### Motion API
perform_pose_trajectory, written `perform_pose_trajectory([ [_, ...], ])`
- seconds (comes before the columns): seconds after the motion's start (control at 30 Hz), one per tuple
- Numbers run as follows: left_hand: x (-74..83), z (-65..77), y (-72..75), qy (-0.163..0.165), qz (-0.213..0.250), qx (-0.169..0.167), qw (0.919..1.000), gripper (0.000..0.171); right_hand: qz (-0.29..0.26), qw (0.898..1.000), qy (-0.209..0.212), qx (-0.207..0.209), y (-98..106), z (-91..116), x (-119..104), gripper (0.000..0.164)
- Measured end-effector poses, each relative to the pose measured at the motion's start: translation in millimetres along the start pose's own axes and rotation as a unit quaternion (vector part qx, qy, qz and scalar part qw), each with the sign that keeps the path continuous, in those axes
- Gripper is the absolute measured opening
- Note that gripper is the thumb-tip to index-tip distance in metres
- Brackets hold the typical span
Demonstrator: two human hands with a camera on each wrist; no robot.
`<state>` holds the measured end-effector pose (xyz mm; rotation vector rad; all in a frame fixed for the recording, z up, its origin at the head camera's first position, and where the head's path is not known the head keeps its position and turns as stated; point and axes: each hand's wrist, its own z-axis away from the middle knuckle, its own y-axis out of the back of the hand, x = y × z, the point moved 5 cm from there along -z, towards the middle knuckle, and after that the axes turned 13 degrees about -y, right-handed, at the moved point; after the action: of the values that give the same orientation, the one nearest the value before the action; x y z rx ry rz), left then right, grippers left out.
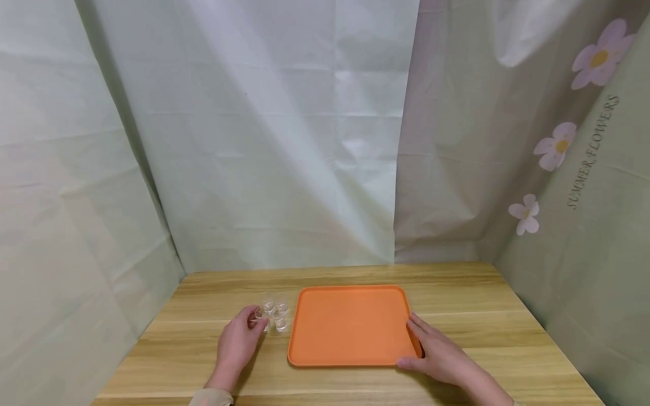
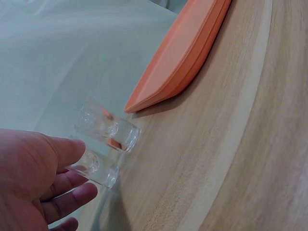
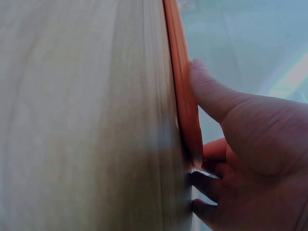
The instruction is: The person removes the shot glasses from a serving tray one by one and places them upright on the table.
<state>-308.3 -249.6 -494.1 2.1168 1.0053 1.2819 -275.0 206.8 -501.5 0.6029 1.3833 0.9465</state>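
Note:
Several small clear shot glasses (image 1: 281,323) stand close together on the wooden table, left of an orange tray (image 1: 350,326). My left hand (image 1: 240,341) is at the near left of this cluster. In the left wrist view, its thumb and fingers pinch one shot glass (image 2: 103,172) from the side, while another glass stands just beyond. My right hand (image 1: 439,355) grips the tray's near right corner. Its thumb lies along the near edge, and the fingers reach around the right side. The tray lies bare, with its right corner partly hidden behind that hand.
The wooden table (image 1: 508,349) stretches to both sides of the tray. Pale curtains (image 1: 284,169) hang along its back and sides, the right one (image 1: 599,237) printed with flowers and lettering.

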Motion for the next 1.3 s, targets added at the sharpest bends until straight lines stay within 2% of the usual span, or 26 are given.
perform_pose_trajectory([
  [1.3,6.4,0.1,-3.2,-0.003,0.006,-0.001,1.0,0.041,0.001,1.0,-0.009,-0.005,-0.3,-1.6,0.4,0.107],
])
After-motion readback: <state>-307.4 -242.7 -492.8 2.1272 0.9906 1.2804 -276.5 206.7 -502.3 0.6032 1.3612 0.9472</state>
